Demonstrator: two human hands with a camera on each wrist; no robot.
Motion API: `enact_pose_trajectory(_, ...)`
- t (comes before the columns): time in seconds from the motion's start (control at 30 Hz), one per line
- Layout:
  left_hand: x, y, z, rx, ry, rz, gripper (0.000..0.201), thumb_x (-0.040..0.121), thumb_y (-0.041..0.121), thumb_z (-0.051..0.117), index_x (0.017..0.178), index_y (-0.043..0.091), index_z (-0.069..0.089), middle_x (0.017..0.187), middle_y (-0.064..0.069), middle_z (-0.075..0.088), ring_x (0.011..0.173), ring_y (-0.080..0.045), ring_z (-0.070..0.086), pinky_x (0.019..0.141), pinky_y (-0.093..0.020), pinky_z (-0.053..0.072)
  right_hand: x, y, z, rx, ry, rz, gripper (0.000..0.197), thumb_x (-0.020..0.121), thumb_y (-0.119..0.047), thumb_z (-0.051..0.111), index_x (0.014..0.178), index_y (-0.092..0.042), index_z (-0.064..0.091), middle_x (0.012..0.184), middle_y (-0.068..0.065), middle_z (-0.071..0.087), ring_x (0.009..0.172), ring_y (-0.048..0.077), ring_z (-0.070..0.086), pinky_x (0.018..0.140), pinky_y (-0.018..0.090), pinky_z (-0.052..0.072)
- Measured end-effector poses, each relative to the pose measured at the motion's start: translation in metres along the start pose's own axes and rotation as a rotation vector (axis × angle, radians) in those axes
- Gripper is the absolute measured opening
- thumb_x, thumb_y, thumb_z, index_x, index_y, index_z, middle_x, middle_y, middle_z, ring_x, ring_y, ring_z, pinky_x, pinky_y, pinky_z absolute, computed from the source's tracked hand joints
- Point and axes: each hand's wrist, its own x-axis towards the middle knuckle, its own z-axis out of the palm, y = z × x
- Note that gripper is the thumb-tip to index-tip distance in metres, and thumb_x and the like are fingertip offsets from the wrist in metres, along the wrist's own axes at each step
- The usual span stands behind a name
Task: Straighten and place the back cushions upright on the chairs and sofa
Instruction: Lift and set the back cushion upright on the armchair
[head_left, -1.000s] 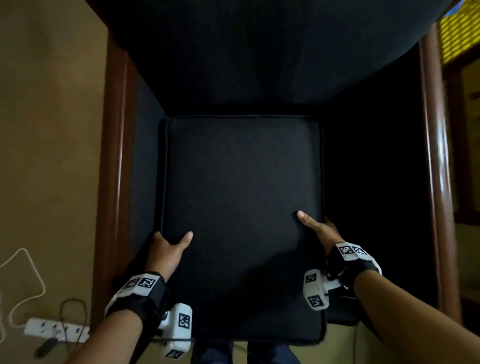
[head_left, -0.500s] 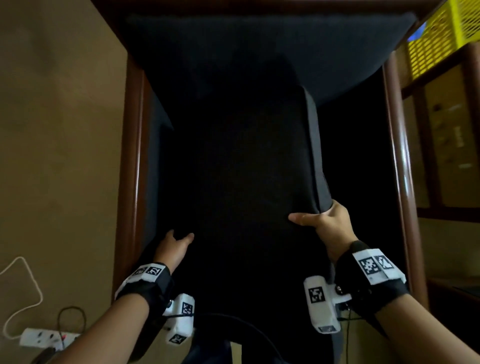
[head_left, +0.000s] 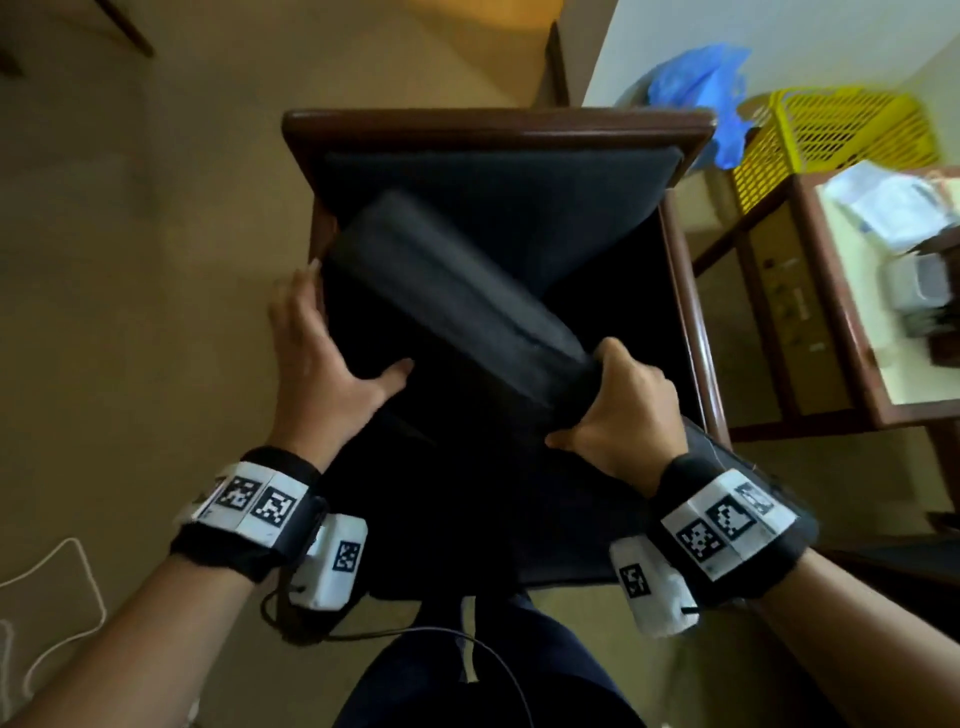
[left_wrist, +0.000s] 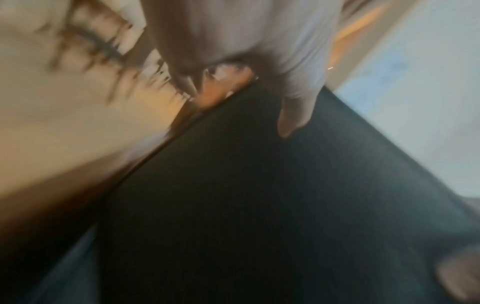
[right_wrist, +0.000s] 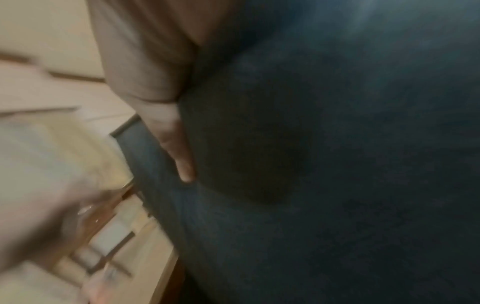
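- Back cushion (head_left: 457, 296), dark and thick, is lifted above the seat of the wooden chair (head_left: 498, 127) and tilted, its top edge running on a slant from the chair's left arm towards the right hand; it is not yet upright against the backrest.
- Right hand (head_left: 615, 410) grips the cushion's near right corner, fingers curled over the edge and thumb beneath; the right wrist view shows the thumb (right_wrist: 179, 156) pressed into the dark fabric.
- Left hand (head_left: 317, 358) lies on the cushion's left side with fingers (head_left: 298, 291) straight along its edge and thumb spread across the face; it looks like steadying, not gripping. The left wrist view is too blurred to add much.
- Judging by the slant, the step in hand is swinging the cushion up and back into the chair.
- Risks from here:
  - the left side could slide off the flat palm, since only the right corner is truly held, and the cushion would flop onto the seat;
  - the high left end sits close to the chair's arm and could catch on it, leaving the cushion skewed;
  - set down crooked, it could slump forward.
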Motion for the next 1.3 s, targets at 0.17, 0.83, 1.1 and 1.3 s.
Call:
enact_pose_trajectory(0.17, -0.015, -0.005, -0.027, 0.563, -0.394, 0.256, 0.123, 0.055, 0.040, 0.091, 0.153, 0.043, 0.017, 0.165, 0.003, -0.013, 0.152, -0.033, -0.005, 0.113, -0.064, 0.019, -0.014, 0.015, 0.022, -0.197, -0.068, -0.147, 0.057, 0.058, -0.039, 0.082, 0.097, -0.016, 0.047, 0.089, 0.001, 0.057, 0.093, 0.030, 0.059, 0.078, 0.037, 0.036)
enact_pose_trajectory(0.83, -0.068, -0.066, -0.022, 0.738, -0.480, 0.205, 0.096, 0.048, 0.029, 0.077, 0.135, 0.043, 0.039, 0.114, 0.008, 0.048, 0.108, -0.022, 0.047, 0.077, -0.036, 0.039, -0.060, 0.001, 0.084, -0.354, -0.010, -0.090, 0.095, 0.050, -0.054, 0.087, 0.129, -0.024, 0.044, 0.125, -0.006, 0.054, 0.120, 0.022, 0.047, 0.106, 0.042, 0.028)
enact_pose_trajectory(1.1, -0.088, 0.008, -0.049, 0.638, -0.466, 0.241, 0.088, 0.045, 0.038, 0.068, 0.131, 0.041, 0.046, 0.105, 0.010, 0.049, 0.103, -0.019, 0.046, 0.082, -0.039, 0.044, -0.068, 0.028, 0.030, -0.148, 0.012, -0.053, 0.078, 0.039, -0.036, 0.091, 0.110, -0.027, 0.062, 0.088, -0.016, 0.049, 0.103, 0.021, 0.055, 0.095, 0.036, 0.030)
enact_pose_trajectory(1.3, -0.075, 0.137, -0.080, 0.653, -0.406, 0.359, 0.080, 0.050, 0.045, 0.070, 0.127, 0.038, 0.048, 0.107, 0.008, 0.054, 0.102, -0.019, 0.047, 0.088, -0.041, 0.044, -0.055, 0.059, -0.040, 0.180, 0.122, -0.086, 0.085, 0.018, -0.023, 0.097, 0.097, -0.035, 0.068, 0.091, 0.002, 0.068, 0.097, 0.028, 0.063, 0.090, 0.043, 0.051)
